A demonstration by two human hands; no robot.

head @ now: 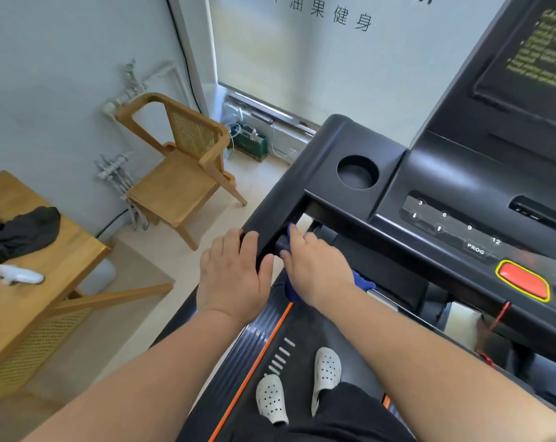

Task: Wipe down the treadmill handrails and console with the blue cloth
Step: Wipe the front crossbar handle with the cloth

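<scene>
Two grips | left fingers (229,247) wrap handrail (270,215); right fingers (297,240) clutch blue cloth (362,281) (under palm)

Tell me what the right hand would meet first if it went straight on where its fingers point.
Probably the black handrail, just ahead of the right hand, with the blue cloth between; depth is unclear here.
</scene>
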